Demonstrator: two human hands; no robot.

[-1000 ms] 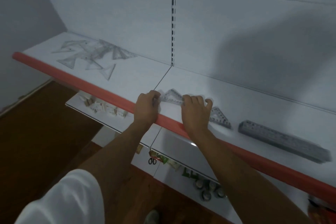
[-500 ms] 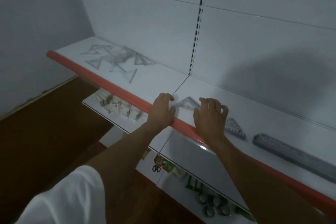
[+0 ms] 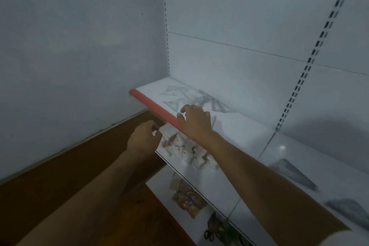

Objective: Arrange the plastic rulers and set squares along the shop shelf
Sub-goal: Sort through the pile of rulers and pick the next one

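Head view, shelf end. My right hand (image 3: 194, 122) reaches over the red front edge (image 3: 155, 109) of the shelf (image 3: 245, 126), fingers loosely curled and spread, holding nothing I can make out; its fingertips (image 3: 184, 109) hover at or just touch the near corner of one clear set square (image 3: 171, 104). Whether contact is made, I cannot tell through the blur. My left hand (image 3: 144, 139) hangs below and in front of the shelf's front edge, fingers loosely curled, empty.

The heap of set squares (image 3: 201, 100) lies jumbled at the shelf's left end, between the front edge and the back panel, just beyond my right fingertips. Two more set squares (image 3: 293, 173) lie well apart toward the shelf's right, near its front edge.

Risks, as I judge them: the pieces are thin, clear and overlapping, so a pinch at one corner may drag neighbours along or slide one over the front edge onto the lower shelf (image 3: 179, 152) with its small goods. The dim light hides outlines, so I may catch two at once.
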